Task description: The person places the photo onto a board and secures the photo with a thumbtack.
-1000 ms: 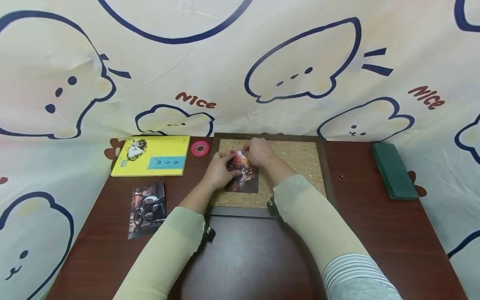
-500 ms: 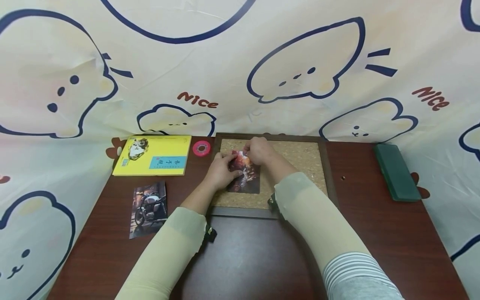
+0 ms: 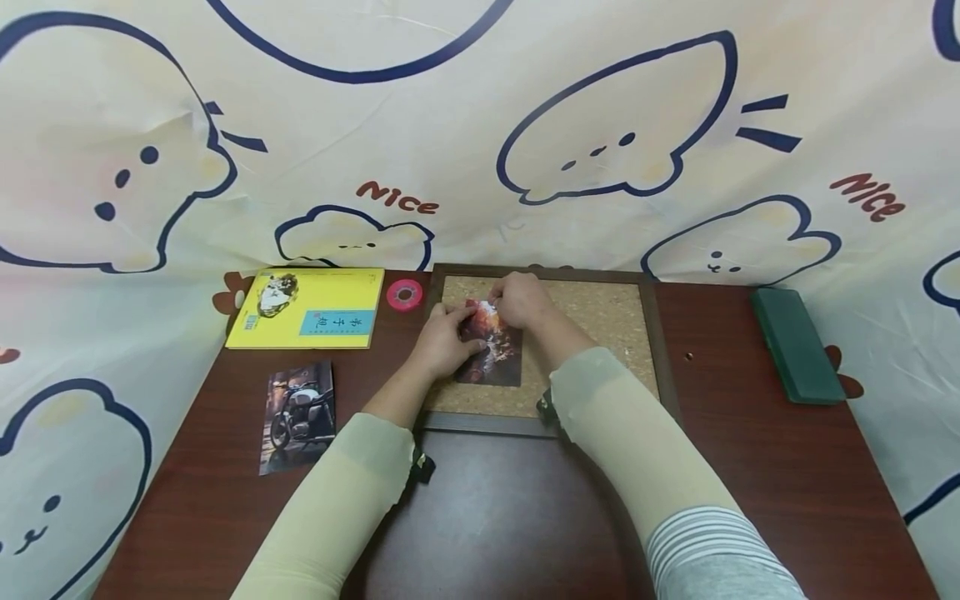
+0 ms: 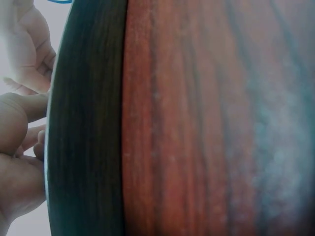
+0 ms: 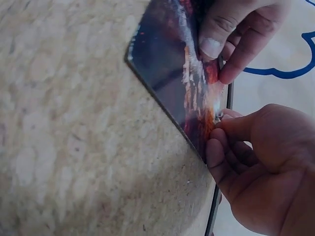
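On the cork board (image 3: pixel 600 350) lies a dark photo (image 3: pixel 495 367) with a fiery orange-red upper part. My left hand (image 3: pixel 442 342) holds the photo at its upper left, thumb on its face and index finger near the top edge. At the top edge of the photo my right hand (image 3: pixel 522 302) pinches a small shiny piece (image 5: pixel 219 116), apparently a thumbtack; the fingertips mostly hide it. In the right wrist view both hands meet close together over the photo. Only parts of the hands show past the board's edge in the left wrist view.
To the left lie a second photo (image 3: pixel 298 417) of a motorcycle, a yellow book (image 3: pixel 330 292) and a pink tape roll (image 3: pixel 405 295). A small brassy tack (image 3: pixel 689 356) and a green case (image 3: pixel 797 346) lie to the right. A patterned cloth (image 3: pixel 450 125) hangs behind the table.
The head view has shifted slightly. Both hands stay at the photo's upper part, with hardly any visible movement.
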`<action>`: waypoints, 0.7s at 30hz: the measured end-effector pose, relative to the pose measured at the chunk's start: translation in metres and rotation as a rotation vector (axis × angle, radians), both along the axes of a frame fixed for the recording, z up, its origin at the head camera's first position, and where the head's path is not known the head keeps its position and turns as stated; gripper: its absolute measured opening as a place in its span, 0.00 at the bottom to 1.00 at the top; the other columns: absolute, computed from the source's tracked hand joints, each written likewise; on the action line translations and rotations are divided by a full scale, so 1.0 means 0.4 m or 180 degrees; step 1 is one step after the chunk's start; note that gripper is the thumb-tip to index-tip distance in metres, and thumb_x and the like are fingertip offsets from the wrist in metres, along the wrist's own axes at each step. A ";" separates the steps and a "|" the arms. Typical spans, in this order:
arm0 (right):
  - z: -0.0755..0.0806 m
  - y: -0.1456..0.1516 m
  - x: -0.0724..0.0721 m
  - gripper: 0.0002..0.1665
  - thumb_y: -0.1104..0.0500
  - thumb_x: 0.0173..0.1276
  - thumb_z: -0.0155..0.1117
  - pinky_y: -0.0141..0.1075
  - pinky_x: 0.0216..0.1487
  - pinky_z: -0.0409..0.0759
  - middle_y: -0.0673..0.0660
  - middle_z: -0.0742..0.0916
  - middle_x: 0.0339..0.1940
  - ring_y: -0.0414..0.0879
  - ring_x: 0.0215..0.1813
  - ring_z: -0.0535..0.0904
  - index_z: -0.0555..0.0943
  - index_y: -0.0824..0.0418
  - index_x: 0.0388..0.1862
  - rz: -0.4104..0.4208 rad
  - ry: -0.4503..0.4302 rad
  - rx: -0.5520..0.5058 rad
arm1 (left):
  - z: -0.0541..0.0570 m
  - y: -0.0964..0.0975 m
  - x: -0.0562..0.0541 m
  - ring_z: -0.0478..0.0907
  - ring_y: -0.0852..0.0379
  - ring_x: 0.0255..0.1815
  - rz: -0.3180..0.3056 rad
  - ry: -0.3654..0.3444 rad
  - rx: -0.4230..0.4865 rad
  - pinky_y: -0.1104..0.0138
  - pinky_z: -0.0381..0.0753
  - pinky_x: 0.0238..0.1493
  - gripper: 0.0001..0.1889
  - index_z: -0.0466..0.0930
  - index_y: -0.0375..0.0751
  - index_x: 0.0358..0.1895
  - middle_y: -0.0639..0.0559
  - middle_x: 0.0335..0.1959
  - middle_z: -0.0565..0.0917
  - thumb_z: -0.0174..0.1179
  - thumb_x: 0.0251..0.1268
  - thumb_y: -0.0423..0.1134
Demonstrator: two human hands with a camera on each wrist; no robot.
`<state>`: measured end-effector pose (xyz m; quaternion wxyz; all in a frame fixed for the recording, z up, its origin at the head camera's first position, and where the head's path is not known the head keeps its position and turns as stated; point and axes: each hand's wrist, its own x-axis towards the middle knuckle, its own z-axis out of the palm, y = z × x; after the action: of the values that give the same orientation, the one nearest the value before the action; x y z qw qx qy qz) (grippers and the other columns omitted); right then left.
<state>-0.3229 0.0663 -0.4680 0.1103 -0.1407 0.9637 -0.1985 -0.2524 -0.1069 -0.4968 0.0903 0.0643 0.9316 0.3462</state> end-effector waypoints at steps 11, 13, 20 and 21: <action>-0.021 0.006 0.003 0.11 0.59 0.77 0.59 0.43 0.47 0.80 0.54 0.88 0.41 0.50 0.44 0.82 0.88 0.56 0.46 0.0062 0.0019 -0.0069 | -0.005 0.005 -0.003 0.72 0.42 0.64 0.0028 -0.0035 0.0004 0.51 0.72 0.69 0.36 0.71 0.43 0.76 0.39 0.65 0.68 0.73 0.66 0.44; -0.031 0.022 0.003 0.11 0.60 0.75 0.60 0.43 0.47 0.80 0.54 0.88 0.41 0.50 0.44 0.81 0.87 0.56 0.48 0.0147 0.0032 -0.0248 | -0.005 0.005 -0.002 0.72 0.42 0.64 0.0025 -0.0050 0.0005 0.51 0.72 0.69 0.36 0.71 0.43 0.76 0.39 0.65 0.68 0.72 0.66 0.45; -0.044 0.068 0.014 0.19 0.63 0.65 0.69 0.42 0.47 0.80 0.54 0.86 0.43 0.49 0.45 0.80 0.86 0.58 0.56 0.0391 -0.0137 -0.0838 | 0.001 0.002 0.000 0.72 0.42 0.64 0.0034 -0.0075 -0.0001 0.50 0.72 0.68 0.36 0.72 0.42 0.75 0.38 0.64 0.68 0.72 0.66 0.44; -0.045 0.071 0.015 0.19 0.63 0.65 0.69 0.42 0.47 0.80 0.54 0.86 0.43 0.49 0.45 0.80 0.86 0.58 0.56 0.0416 -0.0134 -0.0852 | 0.001 0.002 0.000 0.72 0.42 0.64 0.0030 -0.0074 -0.0004 0.50 0.72 0.68 0.36 0.71 0.42 0.76 0.38 0.64 0.68 0.72 0.66 0.44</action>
<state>-0.3170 0.0948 -0.4860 0.1233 -0.2123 0.9149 -0.3206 -0.2523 -0.1061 -0.4963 0.0996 0.0558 0.9310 0.3467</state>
